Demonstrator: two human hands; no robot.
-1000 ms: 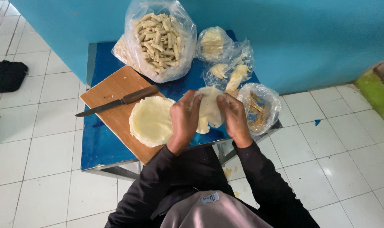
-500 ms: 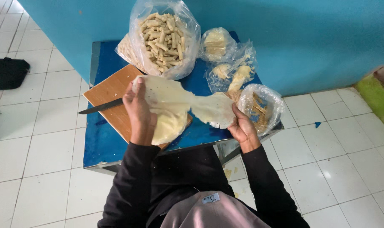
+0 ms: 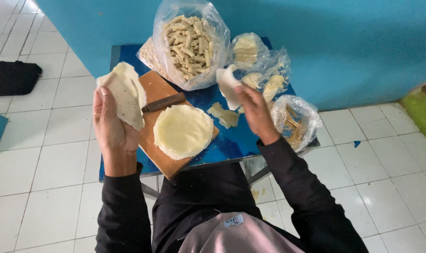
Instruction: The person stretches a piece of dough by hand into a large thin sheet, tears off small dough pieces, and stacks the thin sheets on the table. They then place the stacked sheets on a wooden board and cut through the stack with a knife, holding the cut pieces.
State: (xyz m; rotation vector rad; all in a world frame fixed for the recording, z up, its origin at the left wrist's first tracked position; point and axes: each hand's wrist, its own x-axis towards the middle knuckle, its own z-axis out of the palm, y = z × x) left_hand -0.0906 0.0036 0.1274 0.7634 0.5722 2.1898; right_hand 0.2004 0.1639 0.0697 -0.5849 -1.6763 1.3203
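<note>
White floor tiles (image 3: pixel 49 154) spread wide to the left and right of the small blue counter (image 3: pixel 231 140), which stands tight against the turquoise wall (image 3: pixel 344 42); there is open room on both sides, none behind. The counter's near edge sits just over the seated person's lap. Most of its top is taken: a wooden board (image 3: pixel 154 86) lies slantwise on the left half, its near corner jutting past the counter's edge, and a big clear bag of short dough sticks (image 3: pixel 189 40) fills the back. Smaller bags (image 3: pixel 262 70) crowd the back right corner, and another bag (image 3: pixel 297 122) hangs over the right edge. On the board rests a round stack of pale wrappers (image 3: pixel 182 131), with a knife (image 3: pixel 164 102) lying just beyond it. A torn scrap (image 3: pixel 224 115) lies on the bare blue patch between the stack and the right arm.

The left hand (image 3: pixel 111 126) is raised clear of the counter's left edge, gripping a large thin wrapper sheet (image 3: pixel 126 93) that drapes over its fingers. The right hand (image 3: pixel 253 110) is lifted above the counter's middle, pinching a smaller piece of wrapper (image 3: pixel 228 82) at its fingertips. The two pieces are well apart.
</note>
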